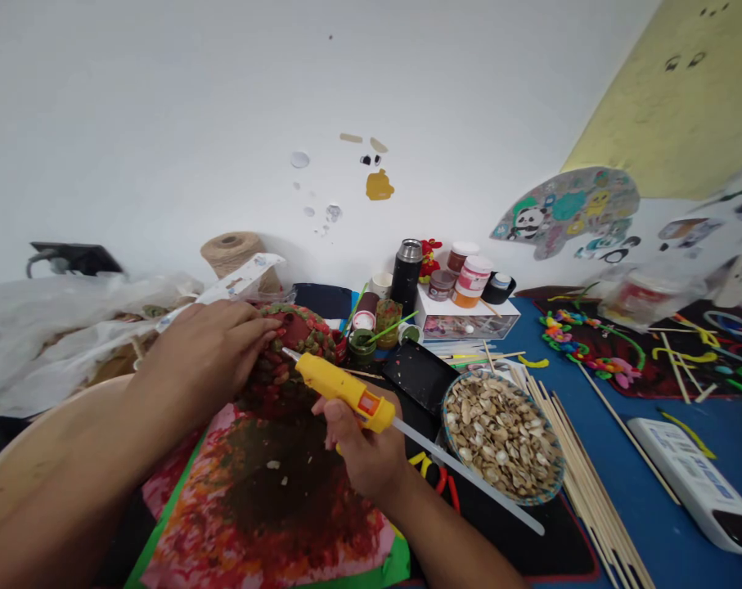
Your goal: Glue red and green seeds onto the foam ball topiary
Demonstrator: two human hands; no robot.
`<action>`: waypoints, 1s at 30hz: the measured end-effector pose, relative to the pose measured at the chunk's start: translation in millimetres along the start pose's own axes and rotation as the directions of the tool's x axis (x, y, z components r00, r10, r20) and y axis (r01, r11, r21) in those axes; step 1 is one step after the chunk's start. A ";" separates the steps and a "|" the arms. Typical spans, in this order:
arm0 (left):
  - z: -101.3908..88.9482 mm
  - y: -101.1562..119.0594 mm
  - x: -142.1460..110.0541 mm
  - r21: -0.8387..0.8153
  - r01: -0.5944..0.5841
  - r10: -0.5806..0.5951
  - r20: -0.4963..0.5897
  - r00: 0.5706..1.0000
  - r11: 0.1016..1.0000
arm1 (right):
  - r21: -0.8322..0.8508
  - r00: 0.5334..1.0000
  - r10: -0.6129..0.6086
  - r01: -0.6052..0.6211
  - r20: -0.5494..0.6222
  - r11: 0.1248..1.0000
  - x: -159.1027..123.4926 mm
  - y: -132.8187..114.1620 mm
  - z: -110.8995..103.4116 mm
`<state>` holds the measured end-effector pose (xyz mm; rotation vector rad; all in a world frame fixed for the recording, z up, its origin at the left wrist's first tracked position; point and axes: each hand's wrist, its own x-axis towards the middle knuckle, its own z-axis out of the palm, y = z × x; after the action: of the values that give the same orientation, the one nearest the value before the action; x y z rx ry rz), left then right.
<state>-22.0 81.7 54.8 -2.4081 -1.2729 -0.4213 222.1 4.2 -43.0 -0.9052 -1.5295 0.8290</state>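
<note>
In my right hand (367, 446) is a yellow hot glue gun (339, 393), with a long translucent glue stick (469, 474) sticking out of its back. The gun's nozzle points left and comes close to a rounded piece covered in red and green shells (312, 331). My left hand (217, 339) grips the left side of that piece, fingers bent over it; the fingertips are partly hidden. Below lies a paint-stained pink and green sheet (272, 507) with a few small pale bits. A woven basket of shells (504, 433) stands to the right of the gun.
A black tray (418, 375) and open paint jars (363, 348) stand behind the gun. Farther back are a black thermos (406, 274), a white box (469, 315) with jars and a twine spool (232, 254). Wooden sticks (585, 483) and a white power strip (695, 478) lie right.
</note>
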 end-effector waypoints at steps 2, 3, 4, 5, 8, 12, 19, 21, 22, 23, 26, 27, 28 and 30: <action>0.2 1.2 -0.1 -0.003 0.009 -0.009 -0.012 1.000 1.000 | 0.041 1.000 0.011 -0.010 -0.011 0.999 -0.5 0.4 0.5; 0.1 2.0 -0.2 -0.001 0.013 -0.013 -0.011 1.000 1.000 | 0.050 1.000 0.011 -0.010 -0.010 0.999 -0.6 0.5 0.6; -0.2 3.0 -0.4 0.000 0.018 -0.018 -0.009 1.000 1.000 | 0.060 1.000 0.009 -0.008 -0.009 0.998 -0.6 0.5 0.6; -0.6 3.9 -0.8 -0.004 0.025 -0.025 -0.009 1.000 1.000 | 0.068 1.000 0.006 -0.005 -0.009 0.998 -0.5 0.3 0.5; -1.5 5.6 -2.3 -0.027 0.049 -0.050 -0.024 0.998 0.998 | 0.077 1.000 -0.004 0.004 0.001 0.997 0.1 -1.2 -0.5; 0.1 4.7 -3.3 -0.028 0.023 -0.024 -0.054 0.998 0.999 | 0.032 1.000 -0.006 0.005 0.023 0.999 0.6 -4.3 -2.7; -12.8 6.1 -5.6 -0.107 -0.007 -0.006 -0.117 0.993 0.994 | 0.004 0.998 -0.034 0.034 0.047 0.999 1.4 -6.5 -4.5; -23.8 6.5 -13.6 -0.159 0.053 -0.074 -0.128 0.989 0.986 | 0.010 0.998 -0.043 0.043 0.042 0.999 2.2 -7.2 -4.5; -29.6 5.2 -18.9 -0.172 0.109 -0.131 -0.120 0.984 0.979 | 0.015 0.998 -0.048 0.047 0.037 0.999 2.5 -7.5 -4.3; -35.3 2.2 -25.0 -0.175 0.174 -0.194 -0.100 0.976 0.969 | 0.020 0.998 -0.052 0.052 0.034 0.998 2.6 -7.7 -4.2; -47.9 -18.1 -44.0 -0.133 0.381 -0.386 -0.011 0.923 0.915 | 0.032 0.997 -0.072 0.071 0.024 0.997 1.9 -7.3 -3.8; -49.7 -28.0 -50.5 -0.110 0.430 -0.428 0.040 0.903 0.896 | 0.036 0.997 -0.078 0.077 0.021 0.996 1.5 -6.8 -3.7; -49.8 -38.2 -57.1 -0.086 0.465 -0.456 0.110 0.883 0.881 | 0.040 0.996 -0.082 0.081 0.023 0.996 1.3 -6.2 -3.7; -44.5 -56.0 -71.7 -0.069 0.504 -0.463 0.306 0.832 0.861 | 0.058 0.996 -0.089 0.087 0.025 0.995 1.3 -4.2 -3.5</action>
<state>-111.5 38.2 73.9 -2.2939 -2.0683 -0.3237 225.0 3.5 -38.3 -0.7823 -1.5512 0.8199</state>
